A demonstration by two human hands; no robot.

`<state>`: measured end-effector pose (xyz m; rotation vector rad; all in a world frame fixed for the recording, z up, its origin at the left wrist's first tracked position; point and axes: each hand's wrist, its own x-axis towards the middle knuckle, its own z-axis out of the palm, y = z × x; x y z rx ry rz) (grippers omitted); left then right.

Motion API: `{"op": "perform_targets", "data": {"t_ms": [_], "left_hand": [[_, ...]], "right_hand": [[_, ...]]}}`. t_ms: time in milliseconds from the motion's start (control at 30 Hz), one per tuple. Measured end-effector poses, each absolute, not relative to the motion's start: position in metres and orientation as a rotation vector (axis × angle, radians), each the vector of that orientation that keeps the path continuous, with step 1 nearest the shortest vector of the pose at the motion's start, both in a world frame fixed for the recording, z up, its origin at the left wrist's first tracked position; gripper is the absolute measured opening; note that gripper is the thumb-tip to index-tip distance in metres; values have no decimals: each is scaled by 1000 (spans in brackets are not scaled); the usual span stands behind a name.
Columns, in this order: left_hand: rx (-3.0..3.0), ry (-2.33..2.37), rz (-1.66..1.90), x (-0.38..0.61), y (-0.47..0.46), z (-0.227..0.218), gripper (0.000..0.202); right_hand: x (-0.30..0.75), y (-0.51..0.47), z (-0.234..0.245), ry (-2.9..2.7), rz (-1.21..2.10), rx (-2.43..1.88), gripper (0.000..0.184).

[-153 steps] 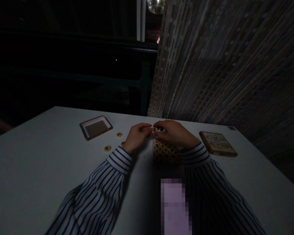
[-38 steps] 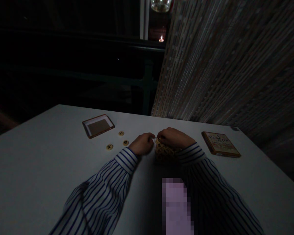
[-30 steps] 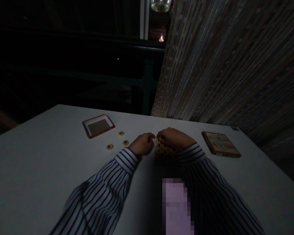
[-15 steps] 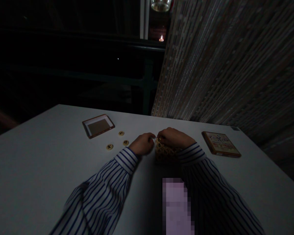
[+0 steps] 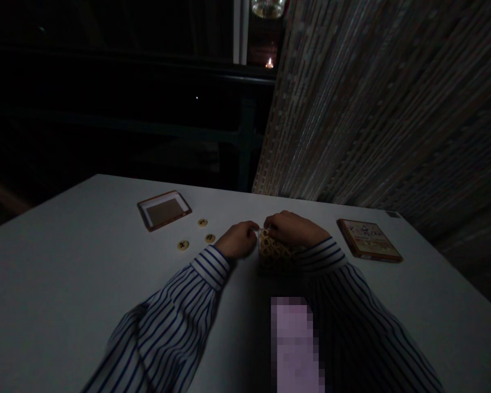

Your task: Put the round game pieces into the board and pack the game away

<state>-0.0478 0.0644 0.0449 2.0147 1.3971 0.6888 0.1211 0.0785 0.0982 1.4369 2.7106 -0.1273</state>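
Observation:
A block of round, pale Chinese chess pieces [image 5: 275, 252] in clear plastic wrap stands on the table in front of me. At its left upper corner my left hand [image 5: 239, 239] is closed, pinching the edge of the wrap between thumb and forefinger. My right hand [image 5: 292, 228] bends over the top of the pack, its fingers closed on the wrap near that same corner. The right hand and sleeve cover the pack's right side. To the left of my left hand lie three loose chess pieces [image 5: 183, 245] with dark characters on them.
An open shallow box half [image 5: 163, 210] lies at the far left, and a printed box lid [image 5: 369, 240] lies at the right. Both rest on the white table [image 5: 85, 284]. Behind its far edge hangs a string curtain [image 5: 331, 109]. The surroundings are dark.
My right hand has shifted slightly to the right and up, showing more of the clear wrap between the hands. The left hand has barely moved; the loose pieces and box halves lie as before.

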Motion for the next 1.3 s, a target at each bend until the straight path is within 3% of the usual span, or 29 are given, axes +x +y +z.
{"op": "perform_targets", "data": {"t_ms": [467,800,1300], "left_hand": [[2093,1387,681,-49,63,50,32],[2122,1388,773,-53,65,58,30],[1973,1464,989,-90,50,92,33]], "right_hand": [[128,73,121,2697,75,1553,25],[131,64,136,2725,268,1604,32],[124,53,146,2786,218,1635,41]]}}
